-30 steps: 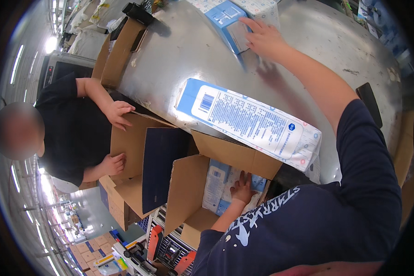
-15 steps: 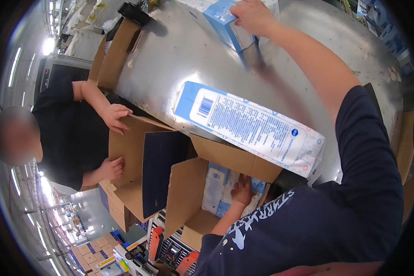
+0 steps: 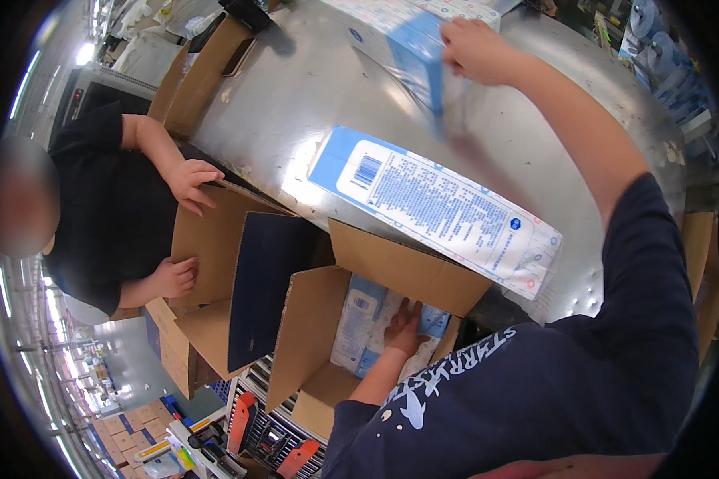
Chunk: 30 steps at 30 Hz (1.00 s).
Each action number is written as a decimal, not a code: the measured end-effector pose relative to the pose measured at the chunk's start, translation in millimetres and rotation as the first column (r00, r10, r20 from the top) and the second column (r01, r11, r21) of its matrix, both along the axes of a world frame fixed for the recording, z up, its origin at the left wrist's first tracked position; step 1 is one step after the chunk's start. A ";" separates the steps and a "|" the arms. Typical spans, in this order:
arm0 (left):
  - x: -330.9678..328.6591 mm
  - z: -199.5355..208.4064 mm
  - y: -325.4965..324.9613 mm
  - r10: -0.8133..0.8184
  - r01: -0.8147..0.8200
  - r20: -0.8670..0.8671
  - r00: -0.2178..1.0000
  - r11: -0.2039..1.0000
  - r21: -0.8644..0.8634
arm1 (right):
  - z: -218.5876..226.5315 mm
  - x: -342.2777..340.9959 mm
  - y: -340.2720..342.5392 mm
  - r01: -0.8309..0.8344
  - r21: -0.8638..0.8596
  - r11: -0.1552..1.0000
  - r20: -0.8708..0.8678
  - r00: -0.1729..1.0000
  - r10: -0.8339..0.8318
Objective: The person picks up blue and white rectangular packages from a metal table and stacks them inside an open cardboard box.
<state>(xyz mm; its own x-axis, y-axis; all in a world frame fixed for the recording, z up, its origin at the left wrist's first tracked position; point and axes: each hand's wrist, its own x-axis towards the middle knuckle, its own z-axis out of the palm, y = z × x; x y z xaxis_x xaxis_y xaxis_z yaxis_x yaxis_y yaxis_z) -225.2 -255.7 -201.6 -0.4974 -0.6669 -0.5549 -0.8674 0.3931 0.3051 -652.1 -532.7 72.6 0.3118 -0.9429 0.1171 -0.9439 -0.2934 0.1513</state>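
Observation:
My right hand [image 3: 475, 52] grips the near end of a long blue-and-white plastic-wrapped pack [image 3: 415, 52] at the far side of the metal table; that end is tilted and blurred by motion. Down inside an open cardboard carton [image 3: 310, 327], my left hand [image 3: 404, 327] lies with fingers spread on similar packs [image 3: 351, 329]. Between my arms, another long pack [image 3: 443, 211] lies slantwise on the table beside the carton, its printed side up.
At left a co-worker's two hands [image 3: 190, 184] hold the flaps of a second open carton [image 3: 208, 239]. Below the cartons runs a roller conveyor [image 3: 276, 435] with orange parts. Another carton [image 3: 204, 72] stands at the table's far left edge; stacked boxes [image 3: 128, 435] are at lower left.
My right hand has shifted right and slightly nearer, and the pack's near end has swung with it. My left hand stays on the packs in the carton. The whole view has shifted slightly.

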 end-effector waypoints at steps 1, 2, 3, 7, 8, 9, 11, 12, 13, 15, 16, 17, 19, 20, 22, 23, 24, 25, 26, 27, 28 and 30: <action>-2.1 3.2 -2.1 0.006 -0.006 -0.001 1.000 1.000 -0.005 | 18.9 4.4 13.5 -0.018 0.137 0.990 -0.055 0.998 0.026; -1.3 3.6 0.5 0.016 -0.016 -0.005 1.000 1.000 -0.022 | 32.5 3.4 16.8 -0.034 0.278 0.960 0.122 0.993 0.000; 0.3 -7.0 5.3 0.046 -0.046 -0.006 0.999 0.999 -0.003 | 44.4 -0.9 21.1 -0.080 0.419 0.904 0.281 0.959 -0.045; 2.8 27.0 -8.5 0.135 -0.128 -0.149 0.980 0.990 0.055 | 23.6 -51.6 -25.3 0.241 0.121 0.963 0.429 0.862 -0.269; 5.2 53.0 -18.6 0.210 -0.187 -0.195 0.958 0.974 0.131 | 10.3 -71.7 -48.1 0.225 -0.068 0.972 0.269 0.942 -0.199; 6.2 82.4 -29.3 0.284 -0.238 -0.227 0.932 0.948 0.212 | -5.5 -80.1 -68.5 0.321 0.033 0.947 0.293 0.903 -0.316; -7.9 163.2 -40.5 0.603 -0.600 -0.418 0.680 0.785 0.156 | -20.8 -62.0 -80.5 0.447 0.138 0.884 0.347 0.814 -0.466; -0.9 189.5 -42.6 0.620 -0.667 -0.592 0.515 0.724 0.178 | -14.1 -41.4 -71.6 0.486 0.133 0.864 0.390 0.775 -0.497; -4.8 215.5 -51.4 0.626 -0.648 -0.715 0.313 0.691 0.321 | -5.4 -36.7 -63.3 0.479 0.192 0.857 0.359 0.778 -0.515; -43.9 249.0 -78.2 0.470 -0.541 -0.749 0.468 0.822 0.177 | 9.9 -36.8 -43.4 0.430 0.293 0.854 0.269 0.820 -0.505; -76.2 258.2 -91.1 0.390 -0.490 -0.739 0.549 0.867 0.093 | 12.0 -38.0 -35.3 0.378 0.339 0.862 0.265 0.840 -0.473; -96.2 246.4 -108.8 0.375 -0.439 -0.754 0.539 0.889 0.128 | 10.3 -42.3 -25.3 0.330 0.383 0.863 0.264 0.856 -0.445; -144.5 243.9 -137.9 0.457 -0.393 -0.740 0.493 0.876 0.279 | -18.2 -59.1 2.3 0.247 0.130 0.960 0.309 0.910 -0.276; -152.5 237.5 -146.8 0.500 -0.373 -0.741 0.447 0.858 0.354 | -13.7 -58.6 28.8 0.221 0.101 0.970 0.331 0.912 -0.243; -162.8 218.1 -148.2 0.677 -0.400 -0.652 0.341 0.732 0.551 | -1.8 -53.8 91.8 0.200 0.140 0.970 0.360 0.902 -0.238; -176.8 223.2 -140.4 0.703 -0.390 -0.621 0.347 0.711 0.586 | 4.5 -59.1 121.5 0.208 0.200 0.958 0.372 0.888 -0.271; -179.6 223.2 -134.6 0.705 -0.332 -0.590 0.392 0.707 0.624 | 2.5 -63.9 155.2 0.253 0.181 0.950 0.312 0.902 -0.299; -177.6 223.6 -129.8 0.699 -0.275 -0.562 0.443 0.702 0.657 | 3.7 -70.6 195.2 0.256 0.172 0.951 0.299 0.907 -0.298; -174.7 224.9 -118.6 0.654 -0.201 -0.590 0.474 0.733 0.650 | 20.5 -72.5 235.1 0.243 0.257 0.935 0.284 0.906 -0.314; -169.2 220.0 -109.5 0.579 -0.141 -0.596 0.556 0.772 0.619 | 14.1 -88.8 270.9 0.215 0.205 0.955 0.391 0.876 -0.281; -169.6 223.8 -99.5 0.478 -0.054 -0.606 0.635 0.810 0.583 | 3.8 -106.8 298.1 0.167 0.155 0.974 0.502 0.835 -0.223; -207.4 234.0 -91.5 0.392 0.069 -0.540 0.745 0.760 0.646 | -10.0 -154.3 334.6 0.396 0.510 0.763 0.702 0.321 -0.636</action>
